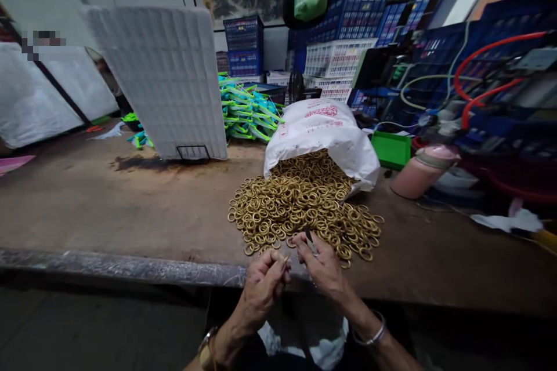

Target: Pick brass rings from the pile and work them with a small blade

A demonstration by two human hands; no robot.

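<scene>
A heap of brass-coloured rings spills from a white sack lying on its side on the brown workbench. My left hand is closed in a pinch on a small gold-coloured piece at the bench's near edge. My right hand is beside it, fingers closed around a thin dark tool, its fingertips at the near edge of the ring heap. The two hands almost touch. A watch is on my left wrist, a bangle on my right.
A white gridded tray stands upright on a wire stand at the back. Behind it lie turquoise and green plastic parts. A green bin, a pink flask, hoses and stacked blue crates fill the right.
</scene>
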